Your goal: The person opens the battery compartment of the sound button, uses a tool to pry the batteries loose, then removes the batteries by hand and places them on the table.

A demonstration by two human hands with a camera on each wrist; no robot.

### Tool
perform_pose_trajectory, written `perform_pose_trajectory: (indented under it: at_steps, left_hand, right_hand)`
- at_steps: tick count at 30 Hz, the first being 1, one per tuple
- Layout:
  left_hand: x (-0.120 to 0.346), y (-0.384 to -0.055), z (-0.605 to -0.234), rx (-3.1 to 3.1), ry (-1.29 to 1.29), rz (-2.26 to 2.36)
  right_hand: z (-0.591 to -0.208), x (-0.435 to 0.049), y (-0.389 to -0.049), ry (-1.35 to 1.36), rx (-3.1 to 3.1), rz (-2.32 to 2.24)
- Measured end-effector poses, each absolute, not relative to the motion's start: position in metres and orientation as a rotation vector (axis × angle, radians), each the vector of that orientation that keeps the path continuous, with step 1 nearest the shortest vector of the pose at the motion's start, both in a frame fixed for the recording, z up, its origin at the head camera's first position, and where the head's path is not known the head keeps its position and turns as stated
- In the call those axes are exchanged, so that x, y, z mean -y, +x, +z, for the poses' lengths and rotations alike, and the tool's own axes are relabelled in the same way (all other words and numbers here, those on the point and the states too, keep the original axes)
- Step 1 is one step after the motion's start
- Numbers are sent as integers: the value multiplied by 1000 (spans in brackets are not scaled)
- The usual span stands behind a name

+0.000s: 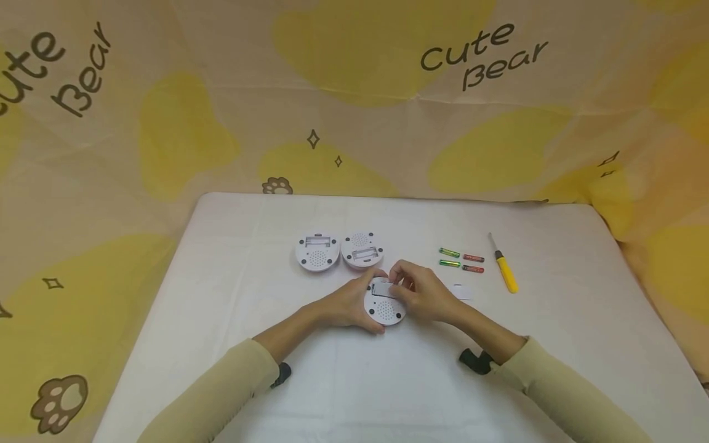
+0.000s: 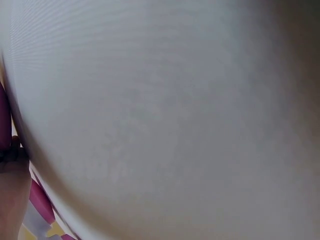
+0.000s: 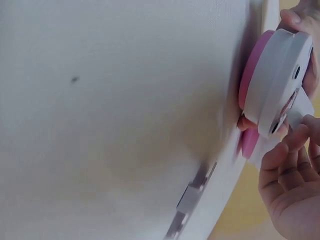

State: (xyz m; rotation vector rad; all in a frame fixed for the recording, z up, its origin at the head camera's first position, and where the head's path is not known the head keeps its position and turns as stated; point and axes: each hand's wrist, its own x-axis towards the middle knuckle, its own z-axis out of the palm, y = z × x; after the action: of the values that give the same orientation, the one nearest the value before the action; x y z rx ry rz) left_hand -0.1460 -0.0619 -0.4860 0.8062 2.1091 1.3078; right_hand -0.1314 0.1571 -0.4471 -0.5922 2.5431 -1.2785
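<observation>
A round white device [image 1: 386,312] with a speaker grille and dark feet lies face down near the table's middle, its pink underside showing in the right wrist view. My left hand [image 1: 351,303] grips its rim from the left, thumb at the near side and fingers at the far side. Between thumb and forefinger, my right hand [image 1: 423,292] pinches a white battery cover [image 3: 301,106], which stands tilted at the battery compartment. Two similar devices, one on the left [image 1: 317,253] and one on the right [image 1: 362,250], sit just beyond with their compartments uncovered.
Green batteries [image 1: 450,263] and red batteries [image 1: 473,269] lie to the right, beside a screwdriver [image 1: 506,272] with a yellow handle. Small white flat pieces [image 1: 461,291] rest behind my right wrist. A printed cloth [image 1: 354,111] hangs beyond the white table [image 1: 249,234].
</observation>
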Motion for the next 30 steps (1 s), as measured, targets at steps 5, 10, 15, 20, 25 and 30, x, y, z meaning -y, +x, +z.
perform_pose_trajectory:
  at_steps: [5, 10, 15, 20, 25, 30]
  left_hand:
    - [61, -146, -485, -2126, 793, 1290]
    - [61, -146, -484, -2136, 777, 1280]
    - [62, -145, -483, -2134, 764, 1275]
    - [62, -145, -483, -2138, 760, 1269]
    - [62, -145, -483, -2133, 754, 1272]
    - [62, -145, -482, -2140, 751, 1264]
  right_hand:
    - [-441, -178, -135, -558, -2531, -1350]
    - [-437, -212, -138, -541, -2551, -1307]
    - [-440, -248, -136, -545, -2617, -1236]
    - [-444, -273, -130, -496, -2675, -1196]
    - [-448, -293, -126, -421, -2715, -1111]
    - [-451, -310, -122, -362, -2762, -1011]
